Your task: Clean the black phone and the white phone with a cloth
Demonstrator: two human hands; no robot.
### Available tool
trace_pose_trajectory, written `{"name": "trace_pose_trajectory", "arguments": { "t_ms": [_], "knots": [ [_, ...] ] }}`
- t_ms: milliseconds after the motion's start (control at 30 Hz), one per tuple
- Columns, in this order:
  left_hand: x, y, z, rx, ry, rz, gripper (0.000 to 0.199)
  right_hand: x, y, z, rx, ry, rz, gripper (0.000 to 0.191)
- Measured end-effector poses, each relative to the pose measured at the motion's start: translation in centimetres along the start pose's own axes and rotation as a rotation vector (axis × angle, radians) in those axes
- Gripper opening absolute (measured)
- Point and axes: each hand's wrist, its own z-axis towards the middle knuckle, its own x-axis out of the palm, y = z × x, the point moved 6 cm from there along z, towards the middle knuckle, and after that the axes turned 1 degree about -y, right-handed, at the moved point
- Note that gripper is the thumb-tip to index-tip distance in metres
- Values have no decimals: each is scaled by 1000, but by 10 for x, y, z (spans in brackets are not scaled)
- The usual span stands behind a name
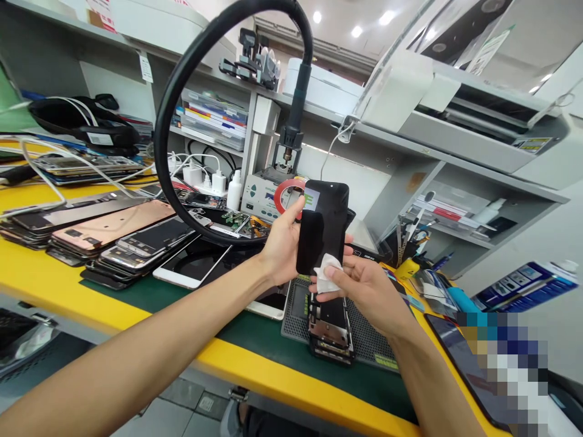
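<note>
The left hand curls around the left side of a dark phone, thumb along its edge; the right hand pinches a white wipe at its lower end. The phone is held up over the counter, inward of the front edge. A hard push against a loose grip could drop it onto the stacked phone parts below.

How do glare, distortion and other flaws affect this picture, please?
In the head view, ceiling lights burn out to white; shelves slant, with apparent wide-angle stretching; the held phone carries a pale patch, possibly reflection; a pixelated block sits lower right.
</note>
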Motion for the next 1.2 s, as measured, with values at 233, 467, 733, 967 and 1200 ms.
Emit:
{"name": "trace_pose_trajectory", "arguments": {
  "t_ms": [233, 467, 733, 967, 1200],
  "knots": [
    [-2, 3, 0, 40, -18, -82, 75, 9, -14, 10, 28, -392, -129, 41],
    [4, 8, 1, 51, 24, -62, 77, 1, -15, 11, -4, -560, -116, 50],
    [1, -3, -1, 34, 5, -121, 79, 0, -11, 12, -73, -336, -26, 51],
    [-9, 1, 1, 24, -57, -135, 76, 4, -17, 15, -17, -277, 28, 45],
    [1, 14, -1, -42, -100, -43, 78, 2, -22, 15, 19, -510, 0, 49]
  ]
}}
